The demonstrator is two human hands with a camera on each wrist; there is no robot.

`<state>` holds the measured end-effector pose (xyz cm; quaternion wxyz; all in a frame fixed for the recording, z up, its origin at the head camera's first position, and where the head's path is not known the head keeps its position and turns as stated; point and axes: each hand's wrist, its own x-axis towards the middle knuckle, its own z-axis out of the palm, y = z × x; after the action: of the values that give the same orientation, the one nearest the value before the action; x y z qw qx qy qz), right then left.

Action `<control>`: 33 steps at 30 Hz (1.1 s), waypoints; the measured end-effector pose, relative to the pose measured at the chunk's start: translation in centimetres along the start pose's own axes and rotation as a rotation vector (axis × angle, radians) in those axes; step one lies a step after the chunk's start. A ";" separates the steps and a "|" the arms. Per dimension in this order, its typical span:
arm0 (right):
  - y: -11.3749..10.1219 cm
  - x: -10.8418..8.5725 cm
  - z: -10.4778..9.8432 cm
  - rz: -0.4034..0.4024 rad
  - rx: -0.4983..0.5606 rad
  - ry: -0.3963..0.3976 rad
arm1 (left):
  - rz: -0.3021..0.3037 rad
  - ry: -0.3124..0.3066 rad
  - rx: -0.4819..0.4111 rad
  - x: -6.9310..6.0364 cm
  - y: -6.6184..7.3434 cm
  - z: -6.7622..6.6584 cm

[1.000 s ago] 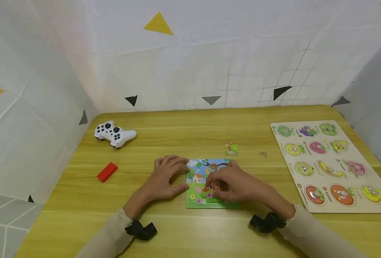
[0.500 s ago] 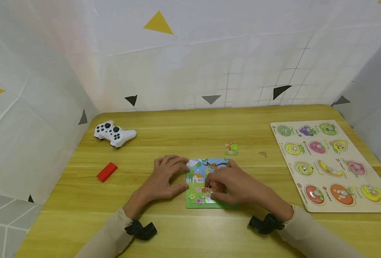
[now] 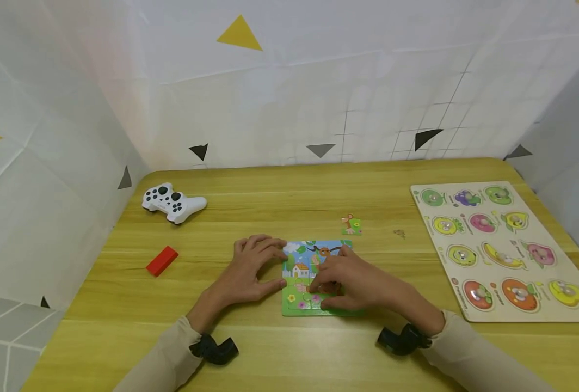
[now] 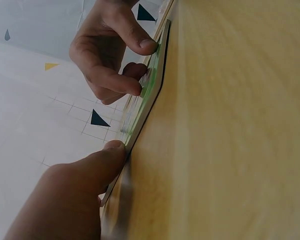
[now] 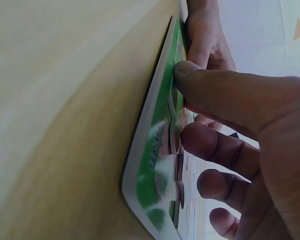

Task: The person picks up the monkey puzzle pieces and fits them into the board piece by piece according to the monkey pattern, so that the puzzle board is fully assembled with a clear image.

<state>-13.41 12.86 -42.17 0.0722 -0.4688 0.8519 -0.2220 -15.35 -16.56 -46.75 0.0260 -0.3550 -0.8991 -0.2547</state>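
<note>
A small jigsaw puzzle board (image 3: 294, 313) with a green rim and a picture of a house, flowers and animals lies flat at the table's front middle. My left hand (image 3: 252, 275) rests beside it, thumb and fingertips touching its left edge. Over the board's lower right part, my right hand (image 3: 355, 277) presses pieces with its thumb and bent fingers, spread apart. In the right wrist view the thumb (image 5: 215, 90) lies on a green piece near the rim. That hand hides much of the board's right side. One loose puzzle piece (image 3: 351, 225) lies behind the board.
A white game controller (image 3: 173, 203) sits at the back left, and a red block (image 3: 162, 261) lies in front of it. To the right is a wooden fruit peg puzzle (image 3: 507, 247). White patterned cloth (image 3: 279, 98) stands behind the table.
My right hand has shifted slightly left and its fingers have spread from a pinch on a piece to pressing on the board. The left hand and the loose piece stay put.
</note>
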 end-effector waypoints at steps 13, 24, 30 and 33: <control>0.5 0.0 0.1 -0.010 0.071 0.018 | -0.004 0.005 0.009 0.0 0.1 -0.1; 5.1 -0.9 -1.8 0.120 0.310 0.239 | 0.010 0.022 0.023 0.1 0.1 0.0; 7.9 -2.1 -2.8 0.356 0.278 0.374 | 0.005 0.012 0.019 0.1 0.2 0.0; 9.0 -2.3 -3.0 0.409 0.250 0.394 | 0.003 0.013 0.016 0.1 0.2 -0.1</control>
<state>-20.07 19.84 -43.69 0.0056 -0.2233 0.8922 -0.3926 -15.27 -16.41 -46.57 0.0349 -0.3547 -0.9004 -0.2496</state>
